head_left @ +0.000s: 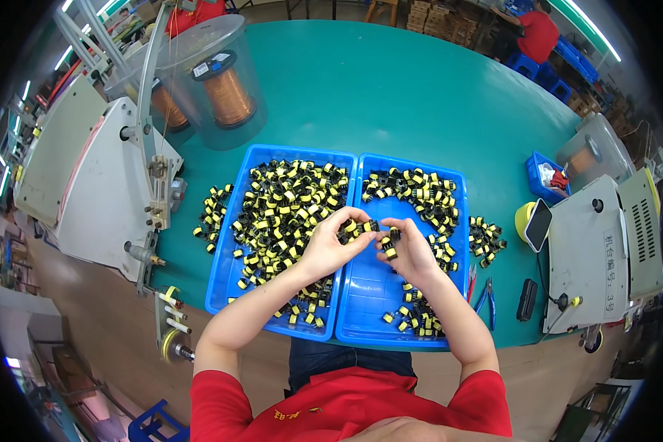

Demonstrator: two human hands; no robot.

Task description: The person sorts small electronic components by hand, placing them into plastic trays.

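Over the seam between two blue trays, my hands meet above many small transformers with black bobbins and yellow tape. My left hand [333, 247] is closed around a few of them, and one transformer [373, 226] sticks out at its fingertips. Beside it, my right hand [412, 258] is curled on another transformer [389, 251], its fingertips close to the left hand's piece. The left tray [224, 247] is heaped with these parts. In the right tray [368, 298], they lie along the far and right sides, with bare blue bottom at the near left.
Loose transformers [486, 240] lie right of the trays, and more [212, 217] to the left. Blue-handled pliers [488, 298] and a black case [527, 300] rest at the right. Machines [110, 184] flank the green table [361, 81]. A copper wire spool [230, 96] stands in a clear bin.
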